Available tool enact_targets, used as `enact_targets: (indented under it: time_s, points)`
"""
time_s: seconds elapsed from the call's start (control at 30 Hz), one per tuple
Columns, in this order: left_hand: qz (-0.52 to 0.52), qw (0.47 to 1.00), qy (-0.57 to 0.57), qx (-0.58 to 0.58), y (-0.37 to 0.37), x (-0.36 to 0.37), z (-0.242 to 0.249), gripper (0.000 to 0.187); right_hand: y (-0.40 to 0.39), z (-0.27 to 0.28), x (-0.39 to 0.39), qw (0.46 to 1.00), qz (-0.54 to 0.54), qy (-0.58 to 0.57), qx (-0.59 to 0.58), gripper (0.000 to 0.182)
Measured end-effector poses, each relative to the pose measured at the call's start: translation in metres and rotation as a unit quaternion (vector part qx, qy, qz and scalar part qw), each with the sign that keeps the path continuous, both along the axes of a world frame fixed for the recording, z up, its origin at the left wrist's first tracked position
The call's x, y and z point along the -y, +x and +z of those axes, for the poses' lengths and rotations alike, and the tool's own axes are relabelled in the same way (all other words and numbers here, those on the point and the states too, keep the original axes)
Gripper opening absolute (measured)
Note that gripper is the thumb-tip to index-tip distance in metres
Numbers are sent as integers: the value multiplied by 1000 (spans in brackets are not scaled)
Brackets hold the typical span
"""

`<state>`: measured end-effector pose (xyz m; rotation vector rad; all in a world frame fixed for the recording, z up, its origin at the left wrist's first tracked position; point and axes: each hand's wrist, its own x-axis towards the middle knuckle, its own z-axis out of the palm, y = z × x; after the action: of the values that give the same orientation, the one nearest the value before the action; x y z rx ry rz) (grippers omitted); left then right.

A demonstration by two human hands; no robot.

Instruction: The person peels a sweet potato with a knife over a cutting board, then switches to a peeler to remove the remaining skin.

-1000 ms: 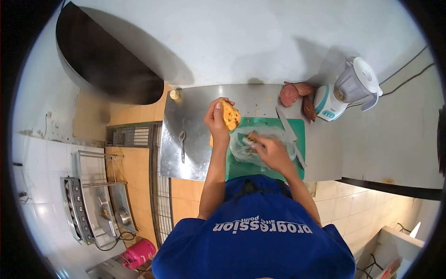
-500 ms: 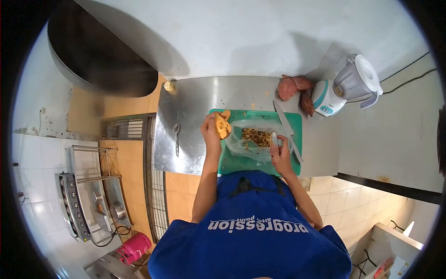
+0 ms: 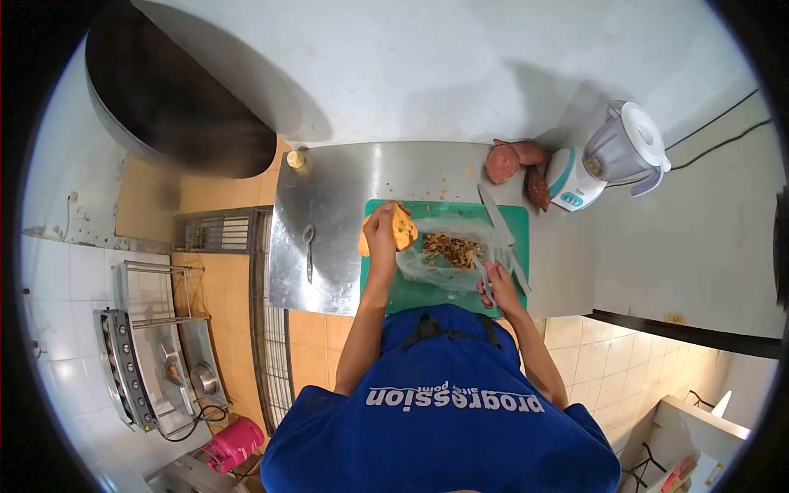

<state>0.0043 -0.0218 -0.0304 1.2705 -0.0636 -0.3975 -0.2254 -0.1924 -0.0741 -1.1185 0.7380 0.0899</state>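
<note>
My left hand [image 3: 380,232] is closed round a peeled orange sweet potato [image 3: 403,228] with dark spots, over the left part of the green cutting board [image 3: 403,292]. In my right hand [image 3: 499,287] is a small peeler [image 3: 485,282], its end pointing toward the board's near edge. Between the hands a clear plastic bag [image 3: 421,267] lies open on the board, with brown and yellow peelings [image 3: 450,251] in it. A large knife [image 3: 497,219] rests across the board's right side, its handle partly beside my right hand.
Unpeeled reddish sweet potatoes [image 3: 502,164] lie at the back right beside a white blender [image 3: 575,181]. A spoon [image 3: 309,246] is on the steel table [image 3: 329,185] at left, with a small yellowish item [image 3: 296,159] at the back left corner. A dark round pan-like object [image 3: 173,99] fills the upper left.
The sweet potato has been turned in my left hand, and more of it shows on both sides of the fingers. My right hand and the peeler have moved slightly down and tilted.
</note>
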Motion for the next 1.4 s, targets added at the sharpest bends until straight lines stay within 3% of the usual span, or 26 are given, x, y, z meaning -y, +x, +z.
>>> enact_targets:
  time_s: [0.03, 0.1, 0.27, 0.33, 0.47, 0.6, 0.67, 0.87, 1.13, 1.4]
  points:
    - [-2, 1000, -2, 0, -2, 3, -1, 37, 0, 5, 4, 1000, -2, -2, 0, 51]
    - [-23, 999, 6, 25, -5, 3, -1, 36, 3, 11, 6, 989, 29, 125, 80, 55]
    - [-146, 987, 64, 27, -9, 2, 9, 26, 16, 25, 5, 975, 88, 145, 141, 52]
    - [-228, 946, 144, 178, -13, 1, 17, 29, 21, 26, 3, 971, 104, 149, 156, 50]
    - [-320, 921, 101, 199, -13, -1, 8, 33, 31, 22, 1, 970, 118, 132, 167, 48]
    - [-303, 908, 183, 225, -18, 2, 17, 35, 38, 23, 2, 974, 116, 98, 166, 48]
    - [-273, 878, 242, 310, -21, 2, 30, 36, 42, 22, 5, 975, 121, 79, 166, 48]
    - [-225, 846, 297, 381, -28, 5, 46, 29, 52, 30, 5, 979, 146, 11, 140, 51]
    - [-193, 839, 297, 414, -27, 7, 31, 16, 59, 27, 2, 975, 166, -30, 148, 51]
    - [-133, 858, 261, 422, -26, 12, 19, 12, 56, 28, 1, 980, 141, 28, 139, 51]
